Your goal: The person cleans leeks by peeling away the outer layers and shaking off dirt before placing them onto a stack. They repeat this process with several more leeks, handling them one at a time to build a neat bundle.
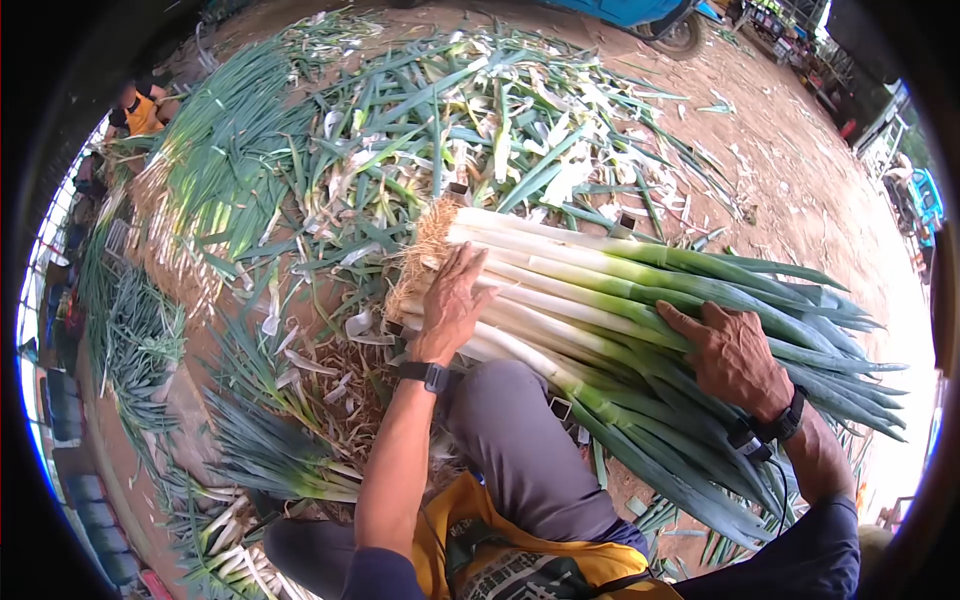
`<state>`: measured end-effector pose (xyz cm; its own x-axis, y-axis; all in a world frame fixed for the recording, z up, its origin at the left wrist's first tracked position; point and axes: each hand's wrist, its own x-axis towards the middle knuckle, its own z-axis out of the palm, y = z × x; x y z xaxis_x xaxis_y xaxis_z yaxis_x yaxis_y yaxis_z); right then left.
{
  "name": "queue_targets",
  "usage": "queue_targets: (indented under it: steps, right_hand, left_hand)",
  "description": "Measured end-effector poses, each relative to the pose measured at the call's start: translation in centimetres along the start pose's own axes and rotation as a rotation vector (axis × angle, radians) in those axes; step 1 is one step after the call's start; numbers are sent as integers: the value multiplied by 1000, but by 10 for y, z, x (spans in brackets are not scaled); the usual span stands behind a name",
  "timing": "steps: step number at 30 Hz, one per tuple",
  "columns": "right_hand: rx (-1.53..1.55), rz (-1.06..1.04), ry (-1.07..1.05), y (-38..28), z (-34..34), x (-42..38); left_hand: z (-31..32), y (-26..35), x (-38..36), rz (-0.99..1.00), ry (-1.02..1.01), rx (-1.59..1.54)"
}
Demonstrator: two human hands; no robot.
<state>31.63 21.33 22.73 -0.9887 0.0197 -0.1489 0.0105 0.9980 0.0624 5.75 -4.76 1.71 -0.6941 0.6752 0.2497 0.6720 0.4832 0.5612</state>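
A thick bundle of large green onions (540, 285) lies in front of me across a low support, its hairy roots to the left and its dark green leaves to the right. My left hand (452, 305) rests on the white stems close to the roots, fingers extended and thumb apart. On the green part of the bundle lies my right hand (735, 358), its index finger stretched out along the stalks. Its other fingers are partly hidden. Both hands press on top of the onions rather than wrap around them. Dark bands circle both wrists.
Stripped leaves and peelings (500, 120) are heaped behind the bundle. More green onions (225, 150) lie in a long pile at left, with smaller bunches (285, 445) nearer me. Metal post ends (627, 222) stick up beside the bundle. A person (140, 110) is at far left; a blue vehicle (630, 12) stands behind.
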Motion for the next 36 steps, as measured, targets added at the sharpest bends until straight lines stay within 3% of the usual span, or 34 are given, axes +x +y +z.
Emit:
queue_targets:
  steps: [2,5,12,22,27,30,34,36]
  right_hand:
    - [36,21,-36,-2,0,1]
    - [-141,-100,186,1,-1,9]
    - [5,-138,91,31,19,21]
    - [38,-206,195,50,50,27]
    - [51,-209,202,49,50,24]
    - [157,-210,192,37,31,23]
    - [-57,-124,311,-15,9,-9]
    - [50,-193,190,-67,25,-42]
  left_hand:
    - [1,-2,1,-28,-22,-5]
    - [-2,-3,7,-51,-48,-31]
    - [1,-2,9,-68,-17,-81]
    - [11,-5,10,-118,21,-83]
    - [12,-8,8,-54,57,-57]
    - [16,-12,6,-43,80,-52]
    - [23,-16,5,-48,94,-19]
    - [22,-14,4,-40,98,-4]
